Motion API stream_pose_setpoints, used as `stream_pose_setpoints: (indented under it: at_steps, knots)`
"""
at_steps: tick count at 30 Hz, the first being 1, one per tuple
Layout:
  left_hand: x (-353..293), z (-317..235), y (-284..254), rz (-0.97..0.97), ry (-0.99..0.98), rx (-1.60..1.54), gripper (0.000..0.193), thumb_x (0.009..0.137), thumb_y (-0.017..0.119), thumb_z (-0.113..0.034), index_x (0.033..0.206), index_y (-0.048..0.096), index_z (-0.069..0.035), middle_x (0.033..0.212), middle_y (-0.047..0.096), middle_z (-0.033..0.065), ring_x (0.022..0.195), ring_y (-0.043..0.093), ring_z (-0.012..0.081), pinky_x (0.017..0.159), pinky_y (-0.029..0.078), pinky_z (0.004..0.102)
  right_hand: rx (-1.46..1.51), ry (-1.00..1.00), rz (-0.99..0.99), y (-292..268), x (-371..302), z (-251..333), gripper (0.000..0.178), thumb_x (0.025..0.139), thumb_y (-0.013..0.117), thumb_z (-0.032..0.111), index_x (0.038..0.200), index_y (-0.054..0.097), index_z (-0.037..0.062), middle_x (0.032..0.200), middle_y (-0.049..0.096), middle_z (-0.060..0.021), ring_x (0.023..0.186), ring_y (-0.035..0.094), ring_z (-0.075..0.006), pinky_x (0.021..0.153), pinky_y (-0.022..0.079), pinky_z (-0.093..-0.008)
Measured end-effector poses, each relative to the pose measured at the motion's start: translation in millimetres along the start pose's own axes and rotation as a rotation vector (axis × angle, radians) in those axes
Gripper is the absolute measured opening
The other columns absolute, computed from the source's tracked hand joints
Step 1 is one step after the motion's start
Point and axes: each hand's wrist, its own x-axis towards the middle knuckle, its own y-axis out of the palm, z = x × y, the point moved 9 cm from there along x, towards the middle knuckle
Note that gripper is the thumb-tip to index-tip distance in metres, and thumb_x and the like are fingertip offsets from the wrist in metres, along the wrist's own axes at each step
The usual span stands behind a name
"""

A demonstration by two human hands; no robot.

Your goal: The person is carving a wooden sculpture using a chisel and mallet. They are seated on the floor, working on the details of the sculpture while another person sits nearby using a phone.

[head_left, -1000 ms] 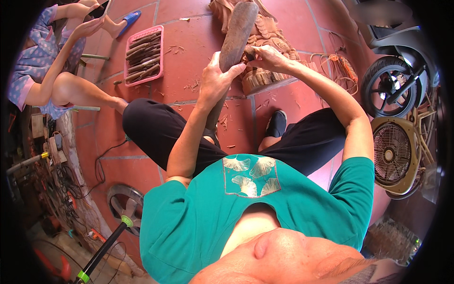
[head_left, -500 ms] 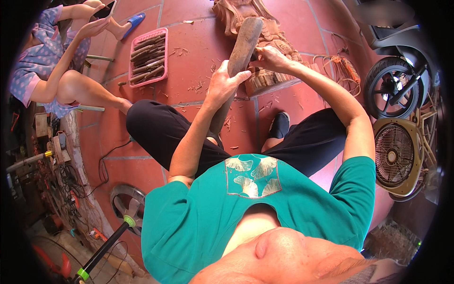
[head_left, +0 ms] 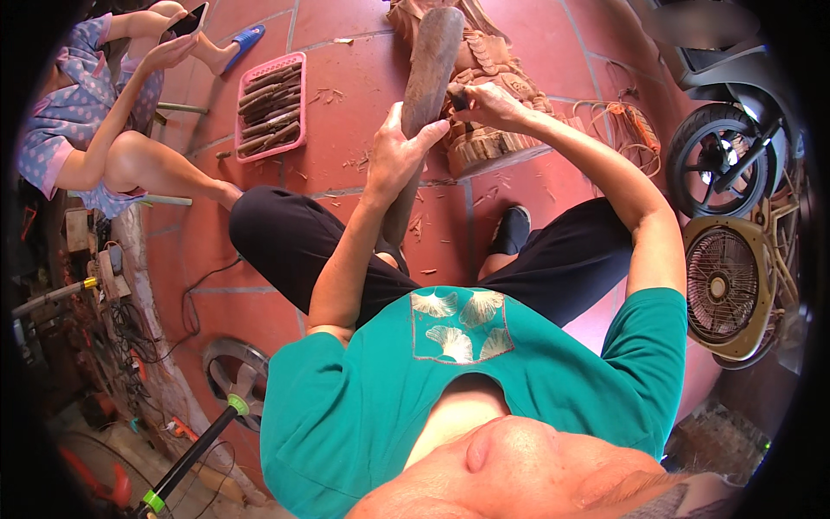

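A long wooden club-like mallet (head_left: 434, 62), broad at its far end and narrower toward my feet, leans up between my knees. My left hand (head_left: 396, 160) is closed round its middle, thumb lying across the wood. Close beside its right edge, my right hand (head_left: 494, 107) pinches a small dark object (head_left: 456, 97); its kind does not show, and I cannot tell whether it touches the mallet. Just beyond my right hand lies a carved wooden sculpture (head_left: 491, 65) with a rough-cut base, partly covered by the mallet and the hand.
A pink basket (head_left: 303, 130) of wood-handled tools stands left on the red tiles, amid wood shavings. At far left a seated person holds a phone (head_left: 187, 22). To the right are an orange corded tool (head_left: 638, 130), a motorbike wheel (head_left: 722, 160) and a fan (head_left: 719, 285).
The mallet's broad end has swung left and away from me, and my left hand has shifted slightly left with it. More of the dark object in my right hand shows.
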Motion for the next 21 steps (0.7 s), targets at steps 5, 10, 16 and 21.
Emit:
stream_pose_setpoints:
  at_steps: [5, 10, 16, 21]
  knots:
    - [-0.6, -1.0, -4.8, -0.087, 0.024, -0.103, 0.041, 0.093, 0.075, -0.030, 0.115, 0.056, -0.002, 0.076, 0.060, 0.0003, 0.057, 0.055, 0.0067, 0.048, 0.046, 0.0246, 0.013, 0.002, 0.108, 10.5, 3.1, 13.5, 0.060, 0.087, 0.075, 0.021, 0.142, 0.054, 0.0166, 0.084, 0.068, -0.0189, 0.078, 0.069, -0.0369, 0.072, 0.054, -0.0473]
    - [5.6, 32.3, 6.1, 0.041, -0.066, 0.157, 0.041, 0.092, 0.076, -0.030, 0.116, 0.056, -0.002, 0.076, 0.060, 0.0013, 0.057, 0.055, 0.0078, 0.048, 0.046, 0.0257, -0.033, -0.086, 0.053, 14.6, 6.9, 5.0, 0.044, 0.084, 0.078, 0.025, 0.118, 0.063, 0.0026, 0.083, 0.067, -0.0210, 0.079, 0.069, -0.0383, 0.071, 0.053, -0.0478]
    - [-0.2, 16.5, 12.1, 0.068, -0.071, 0.024, 0.043, 0.091, 0.077, -0.032, 0.114, 0.057, -0.003, 0.076, 0.060, 0.0010, 0.058, 0.055, 0.0075, 0.049, 0.046, 0.0251, 0.024, -0.077, 0.017, 16.6, 8.8, -7.4, 0.039, 0.082, 0.080, 0.028, 0.098, 0.063, -0.0036, 0.080, 0.066, -0.0223, 0.078, 0.068, -0.0404, 0.071, 0.053, -0.0479]
    - [3.9, 12.4, 3.9, -0.020, -0.039, 0.129, 0.048, 0.088, 0.077, -0.034, 0.115, 0.057, 0.000, 0.085, 0.072, 0.0123, 0.063, 0.066, 0.0180, 0.058, 0.054, 0.0345, 0.035, -0.079, 0.012, 12.8, 8.7, -2.3, 0.039, 0.082, 0.079, 0.026, 0.100, 0.063, -0.0045, 0.077, 0.066, -0.0213, 0.075, 0.068, -0.0401, 0.067, 0.053, -0.0474]
